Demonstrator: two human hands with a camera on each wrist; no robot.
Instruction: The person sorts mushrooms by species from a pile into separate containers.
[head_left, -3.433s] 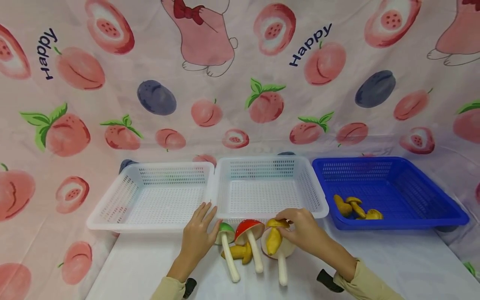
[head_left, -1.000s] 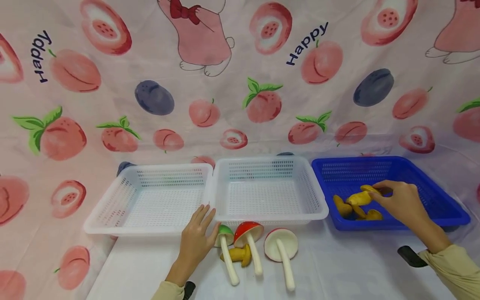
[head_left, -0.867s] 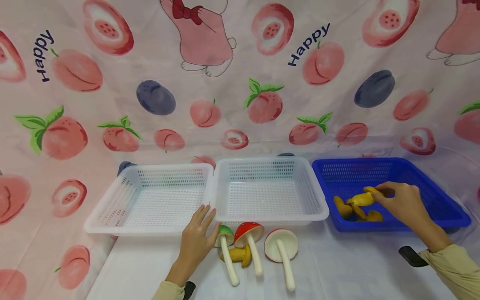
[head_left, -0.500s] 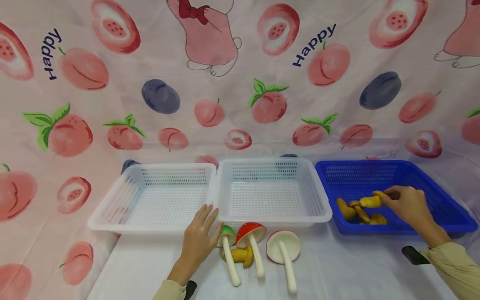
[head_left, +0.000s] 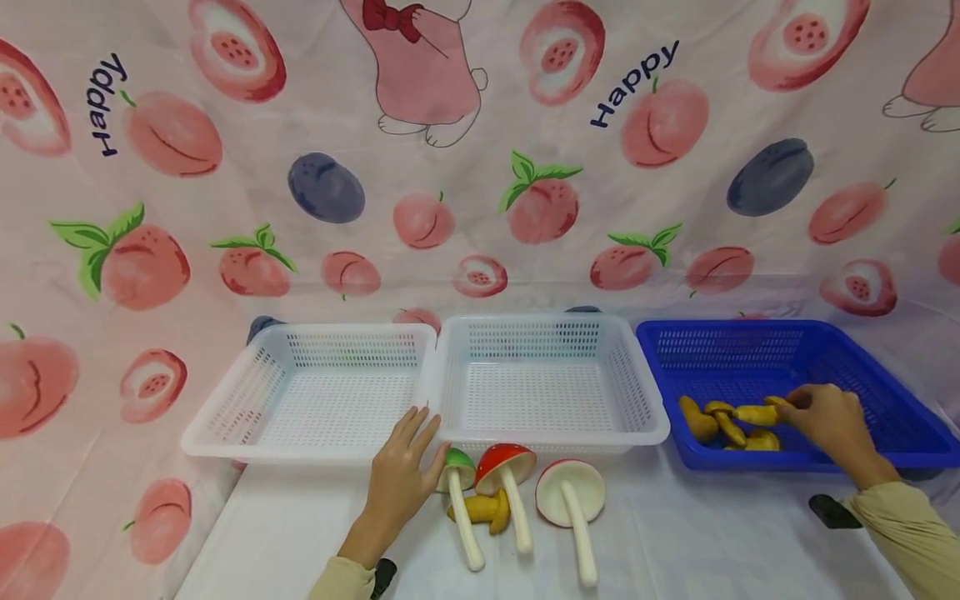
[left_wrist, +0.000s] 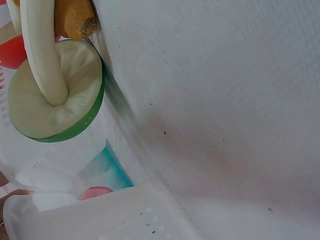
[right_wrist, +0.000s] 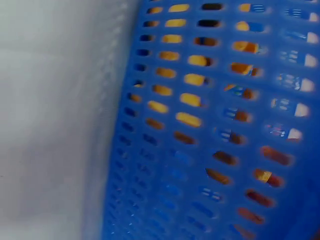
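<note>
In the head view my right hand [head_left: 831, 427] is inside the blue basket [head_left: 888, 454], pinching a yellow toy mushroom [head_left: 754, 414] by its right end. Several other yellow mushrooms [head_left: 701, 421] lie beside it in that basket. My left hand [head_left: 399, 479] is flat with fingers extended at the front rims of the white baskets, its thumb at a green-capped mushroom [head_left: 463, 508]; whether they touch is unclear. Right of that lie a red-capped mushroom [head_left: 517, 517], a pale one [head_left: 579, 525] showing its underside, and a yellow mushroom [head_left: 480, 509] partly under the stems.
Two white baskets stand side by side, one on the left [head_left: 300, 454] and one in the middle [head_left: 555, 437]. A fruit-print cloth [head_left: 465, 108] hangs behind them. In the right wrist view the blue basket's slotted wall [right_wrist: 165, 190] fills much of the frame.
My right hand carried a yellow mushroom from the pale mushroom on the table into the blue basket, then lowered it beside the others. My left hand stayed in place.
</note>
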